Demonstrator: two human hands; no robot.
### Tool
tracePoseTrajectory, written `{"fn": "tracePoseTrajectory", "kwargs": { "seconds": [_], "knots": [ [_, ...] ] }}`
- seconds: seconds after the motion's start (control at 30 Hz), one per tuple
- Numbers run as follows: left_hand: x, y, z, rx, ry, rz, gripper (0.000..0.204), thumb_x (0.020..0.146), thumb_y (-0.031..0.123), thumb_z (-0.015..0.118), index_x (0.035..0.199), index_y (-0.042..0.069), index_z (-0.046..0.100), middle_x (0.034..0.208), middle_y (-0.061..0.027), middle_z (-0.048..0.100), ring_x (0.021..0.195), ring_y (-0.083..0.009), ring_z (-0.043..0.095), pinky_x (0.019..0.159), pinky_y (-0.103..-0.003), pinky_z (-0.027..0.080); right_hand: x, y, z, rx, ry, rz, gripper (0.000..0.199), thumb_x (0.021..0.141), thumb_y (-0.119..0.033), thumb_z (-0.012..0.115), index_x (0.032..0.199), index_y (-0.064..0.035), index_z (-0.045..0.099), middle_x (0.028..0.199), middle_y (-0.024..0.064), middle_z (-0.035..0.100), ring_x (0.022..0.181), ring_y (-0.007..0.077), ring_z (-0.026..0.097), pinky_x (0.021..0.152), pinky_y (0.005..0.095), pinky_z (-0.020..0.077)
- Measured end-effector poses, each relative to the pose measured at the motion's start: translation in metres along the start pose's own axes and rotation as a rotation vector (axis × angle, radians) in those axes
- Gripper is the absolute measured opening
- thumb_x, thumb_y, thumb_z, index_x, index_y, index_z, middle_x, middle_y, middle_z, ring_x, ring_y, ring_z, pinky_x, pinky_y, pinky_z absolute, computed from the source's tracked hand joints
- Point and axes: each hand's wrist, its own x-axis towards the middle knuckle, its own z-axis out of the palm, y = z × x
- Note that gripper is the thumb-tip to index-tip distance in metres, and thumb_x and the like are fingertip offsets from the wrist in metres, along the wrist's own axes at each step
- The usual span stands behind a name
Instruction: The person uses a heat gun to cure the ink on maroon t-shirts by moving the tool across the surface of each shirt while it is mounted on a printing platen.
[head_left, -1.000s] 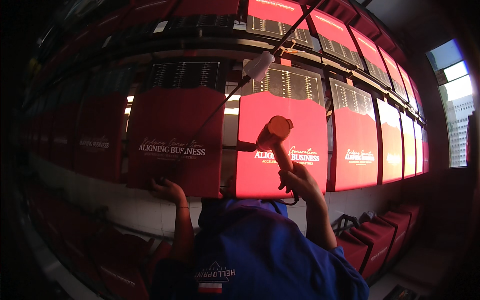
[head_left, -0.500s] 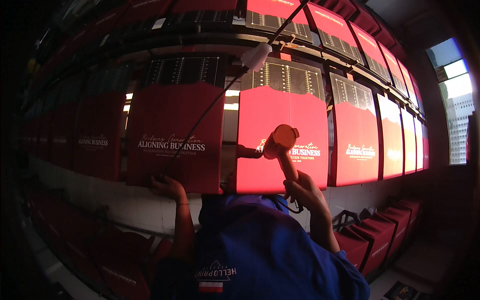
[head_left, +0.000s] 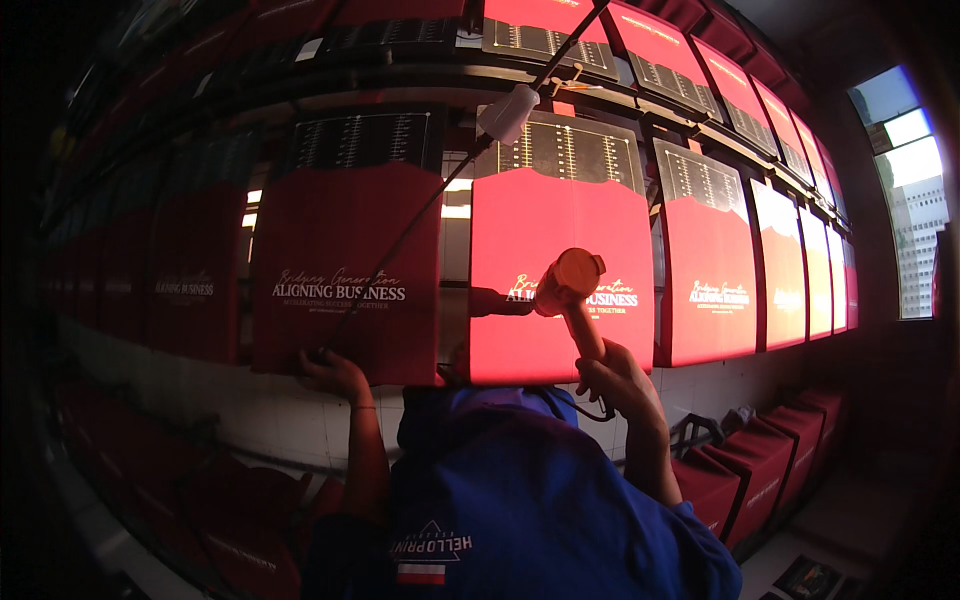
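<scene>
My right hand is wrapped round the handle of an orange hair dryer, with a cord trailing beside the wrist. The dryer is held in front of a brightly lit red printed fabric, hides part of its lettering and casts a shadow to the left. This fabric covers the lower part of a dark board with rows of marks. My left hand grips the lower edge of a shaded red printed fabric on the neighbouring board; its fingertips are dim.
A dark cable with a white plastic piece crosses ahead of the boards. More red printed fabrics on boards run left and right, with another row beyond a rail. Red-covered boards also stand behind me. A window is at the right.
My right hand and the hair dryer have shifted slightly to the right across the lit fabric. The whole view has moved a little; my left hand stays at the shaded fabric's edge.
</scene>
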Motion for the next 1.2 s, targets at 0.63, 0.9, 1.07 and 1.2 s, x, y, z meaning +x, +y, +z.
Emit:
{"fn": "tracePoseTrajectory", "kwargs": {
  "seconds": [0.63, 0.9, 1.07, 1.2],
  "knots": [
    [0.001, -0.008, 0.011, -0.09, 0.018, -0.024, 0.047, 0.097, 0.026, 0.051, 0.137, 0.002, 0.044, 0.136, -0.0247, 0.042, 0.123, -0.0394, 0.048, 0.102, -0.049, 0.041, -0.015, 0.022, -0.043, 0.007, 0.096, 0.021, 0.029, 0.088, -0.028, 0.06, 0.098, 0.0, 0.057, 0.07, 0.004, 0.061, 0.063, 0.0111, 0.062, 0.053, 0.0263, 0.0473],
    [0.002, -0.028, 0.025, 0.044, 0.078, 0.053, 0.054, 0.093, 0.034, 0.055, 0.137, 0.004, 0.047, 0.137, -0.0245, 0.045, 0.128, -0.0419, 0.039, 0.104, -0.053, 0.033, -0.024, 0.036, -0.074, 0.072, 0.19, 0.041, 0.029, 0.087, -0.028, 0.06, 0.095, -0.0007, 0.057, 0.069, 0.0039, 0.061, 0.06, 0.0117, 0.061, 0.052, 0.0272, 0.0475],
    [0.001, -0.023, 0.024, 0.142, 0.061, 0.012, 0.056, 0.095, 0.042, 0.05, 0.137, 0.005, 0.046, 0.138, -0.0226, 0.044, 0.13, -0.0408, 0.038, 0.106, -0.053, 0.034, -0.032, 0.047, -0.091, 0.191, 0.25, 0.038, 0.027, 0.087, -0.026, 0.061, 0.095, -0.0009, 0.055, 0.071, 0.0041, 0.059, 0.06, 0.0118, 0.061, 0.05, 0.0258, 0.0473],
    [0.007, -0.031, 0.021, 0.153, -0.043, -0.074, 0.053, 0.097, 0.042, 0.046, 0.138, 0.008, 0.045, 0.139, -0.0234, 0.043, 0.131, -0.0406, 0.038, 0.105, -0.051, 0.035, -0.035, 0.057, -0.098, 0.257, 0.29, 0.006, 0.024, 0.089, -0.023, 0.061, 0.096, -0.001, 0.054, 0.071, 0.0033, 0.057, 0.06, 0.0121, 0.061, 0.049, 0.0248, 0.047]
  ]
}}
